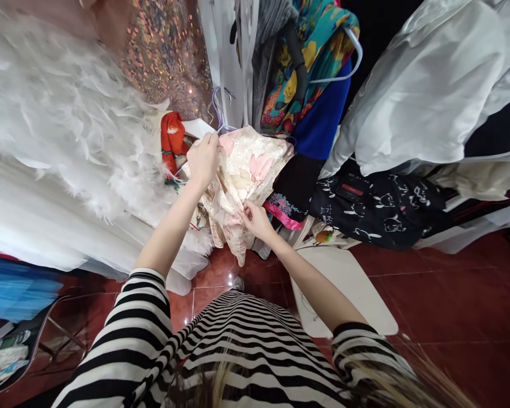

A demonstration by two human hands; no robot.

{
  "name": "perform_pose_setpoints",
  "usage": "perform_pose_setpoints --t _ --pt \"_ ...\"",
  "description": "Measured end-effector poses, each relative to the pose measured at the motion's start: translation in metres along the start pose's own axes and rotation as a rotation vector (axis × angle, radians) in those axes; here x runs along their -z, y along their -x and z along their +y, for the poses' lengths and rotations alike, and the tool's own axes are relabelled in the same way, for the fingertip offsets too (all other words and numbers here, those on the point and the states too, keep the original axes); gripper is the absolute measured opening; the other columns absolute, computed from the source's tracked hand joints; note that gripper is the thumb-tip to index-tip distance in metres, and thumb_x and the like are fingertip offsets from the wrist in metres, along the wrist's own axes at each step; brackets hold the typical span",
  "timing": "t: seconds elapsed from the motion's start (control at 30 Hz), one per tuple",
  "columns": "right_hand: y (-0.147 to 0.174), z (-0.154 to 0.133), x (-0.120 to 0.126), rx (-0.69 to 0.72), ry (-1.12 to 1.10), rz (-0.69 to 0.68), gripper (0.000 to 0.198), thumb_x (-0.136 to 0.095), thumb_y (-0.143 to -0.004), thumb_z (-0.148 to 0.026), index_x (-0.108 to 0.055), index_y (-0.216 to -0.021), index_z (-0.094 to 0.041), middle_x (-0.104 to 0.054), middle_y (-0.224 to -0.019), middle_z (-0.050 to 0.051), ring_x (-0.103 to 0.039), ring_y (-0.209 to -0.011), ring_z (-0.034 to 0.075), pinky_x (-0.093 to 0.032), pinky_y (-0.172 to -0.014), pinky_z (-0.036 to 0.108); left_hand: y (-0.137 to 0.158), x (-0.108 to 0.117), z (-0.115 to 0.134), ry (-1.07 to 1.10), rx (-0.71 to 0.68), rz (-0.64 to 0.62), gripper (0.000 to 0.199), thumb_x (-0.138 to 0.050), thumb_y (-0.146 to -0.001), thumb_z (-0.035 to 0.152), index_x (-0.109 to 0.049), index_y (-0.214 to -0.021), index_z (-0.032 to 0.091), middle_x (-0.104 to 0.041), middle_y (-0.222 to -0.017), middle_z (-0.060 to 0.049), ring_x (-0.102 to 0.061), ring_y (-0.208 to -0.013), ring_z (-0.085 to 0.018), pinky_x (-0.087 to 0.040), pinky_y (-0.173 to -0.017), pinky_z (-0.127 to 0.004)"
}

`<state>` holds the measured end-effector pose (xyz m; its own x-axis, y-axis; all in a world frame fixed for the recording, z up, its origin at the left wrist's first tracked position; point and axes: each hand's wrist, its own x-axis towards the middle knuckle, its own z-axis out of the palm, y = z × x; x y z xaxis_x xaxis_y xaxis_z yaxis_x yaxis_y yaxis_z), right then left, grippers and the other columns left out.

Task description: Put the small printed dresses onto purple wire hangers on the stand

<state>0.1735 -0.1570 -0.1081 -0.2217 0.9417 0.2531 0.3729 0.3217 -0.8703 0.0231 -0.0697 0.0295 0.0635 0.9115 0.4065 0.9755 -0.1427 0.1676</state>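
A cream garment with pink floral patches point(255, 161) hangs in front of me on a purple hanger point(216, 105). My left hand point(204, 158) is closed at the garment's upper left, by the hanger's shoulder; its fingertips pinch the fabric there. Lower down, my right hand point(255, 220) pinches a fold of the same cloth between thumb and fingers. The garment's lower end drapes in loose folds below my hands. Just left of it is a red patterned cloth point(173, 141), partly hidden by my left hand.
White feathered clothing point(89, 96) and a sequined dress point(168, 51) hang at left. A teal floral garment point(310, 51) and white satin point(433, 85) hang at right. Near the red tiled floor point(442, 294) are a black printed bag point(382, 204) and a white seat point(340, 283).
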Motion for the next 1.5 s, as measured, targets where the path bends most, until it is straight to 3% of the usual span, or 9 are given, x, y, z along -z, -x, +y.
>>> perform_pose_setpoints --t 0.33,0.57,0.67,0.77,0.83,0.93,1.13,1.3,1.5 --pt "0.005 0.010 -0.011 -0.041 -0.014 0.023 0.022 -0.055 -0.082 -0.028 -0.038 -0.069 -0.027 -0.050 -0.057 -0.004 -0.051 -0.056 0.017 -0.044 -0.061 0.028 -0.020 0.009 -0.004 0.025 0.023 0.017 0.022 -0.044 -0.100 0.025 -0.066 -0.105 0.025 -0.073 -0.105 -0.006 -0.069 -0.098 -0.020 -0.049 -0.088 -0.032" --pt "0.002 0.030 -0.011 -0.104 0.024 -0.026 0.022 -0.061 -0.082 -0.031 -0.042 -0.071 -0.027 -0.052 -0.059 -0.004 -0.052 -0.056 0.017 -0.046 -0.061 0.029 -0.019 0.010 -0.014 0.007 -0.145 -0.113 0.024 -0.046 -0.100 0.030 -0.062 -0.116 0.022 -0.073 -0.099 -0.006 -0.067 -0.103 -0.021 -0.047 -0.088 -0.029" --pt "-0.019 0.031 0.005 -0.004 0.073 0.103 0.021 -0.064 -0.085 -0.041 -0.054 -0.093 -0.024 -0.062 -0.079 0.003 -0.059 -0.068 0.020 -0.053 -0.070 0.035 -0.021 0.013 -0.018 0.038 -0.198 -0.126 0.025 -0.047 -0.099 0.027 -0.062 -0.119 0.022 -0.072 -0.101 -0.005 -0.066 -0.103 -0.021 -0.046 -0.088 -0.029" --pt "-0.060 0.020 0.027 0.209 0.199 0.307 0.038 -0.057 -0.093 -0.047 -0.055 -0.121 -0.022 -0.062 -0.112 0.013 -0.061 -0.101 0.028 -0.052 -0.092 0.048 -0.023 0.013 -0.019 0.122 -0.277 -0.146 0.023 -0.051 -0.097 0.029 -0.064 -0.114 0.021 -0.071 -0.098 -0.004 -0.065 -0.101 -0.020 -0.045 -0.087 -0.028" --pt "-0.093 0.009 0.040 0.366 0.302 0.317 0.040 -0.054 -0.096 -0.048 -0.055 -0.128 -0.025 -0.058 -0.127 0.014 -0.052 -0.122 0.034 -0.044 -0.105 0.057 -0.023 0.010 -0.019 0.198 -0.345 -0.174 0.021 -0.053 -0.095 0.031 -0.065 -0.109 0.020 -0.071 -0.094 -0.003 -0.065 -0.096 -0.020 -0.045 -0.086 -0.027" --pt "-0.130 -0.006 0.054 0.499 0.429 0.207 0.030 -0.053 -0.097 -0.046 -0.061 -0.119 -0.027 -0.060 -0.128 0.011 -0.044 -0.130 0.038 -0.036 -0.108 0.067 -0.023 0.005 -0.025 0.314 -0.420 -0.175 0.022 -0.052 -0.096 0.033 -0.066 -0.104 0.019 -0.071 -0.091 -0.002 -0.065 -0.090 -0.018 -0.046 -0.084 -0.027" --pt "-0.147 -0.016 0.067 0.438 0.501 0.197 0.021 -0.048 -0.099 -0.039 -0.063 -0.102 -0.026 -0.066 -0.110 0.012 -0.050 -0.119 0.039 -0.038 -0.105 0.069 -0.010 0.006 -0.072 0.298 -0.302 0.039 0.022 -0.046 -0.098 0.030 -0.065 -0.105 0.021 -0.073 -0.103 -0.007 -0.064 -0.099 -0.020 -0.048 -0.091 -0.031" --pt "-0.164 -0.008 0.068 0.411 0.495 0.249 0.021 -0.050 -0.097 -0.043 -0.061 -0.099 -0.025 -0.061 -0.117 0.013 -0.052 -0.118 0.037 -0.040 -0.106 0.066 0.006 -0.006 -0.106 0.168 -0.218 -0.098 0.023 -0.058 -0.089 0.031 -0.066 -0.109 0.022 -0.073 -0.105 -0.008 -0.067 -0.097 -0.025 -0.052 -0.085 -0.034" --pt "-0.185 0.001 0.061 0.351 0.552 0.195 0.030 -0.048 -0.096 -0.048 -0.062 -0.103 -0.023 -0.058 -0.121 0.016 -0.053 -0.118 0.038 -0.044 -0.100 0.063 0.015 -0.020 -0.110 0.176 -0.180 -0.110 0.026 -0.055 -0.093 0.030 -0.069 -0.114 0.022 -0.074 -0.106 -0.008 -0.069 -0.096 -0.023 -0.053 -0.082 -0.030"
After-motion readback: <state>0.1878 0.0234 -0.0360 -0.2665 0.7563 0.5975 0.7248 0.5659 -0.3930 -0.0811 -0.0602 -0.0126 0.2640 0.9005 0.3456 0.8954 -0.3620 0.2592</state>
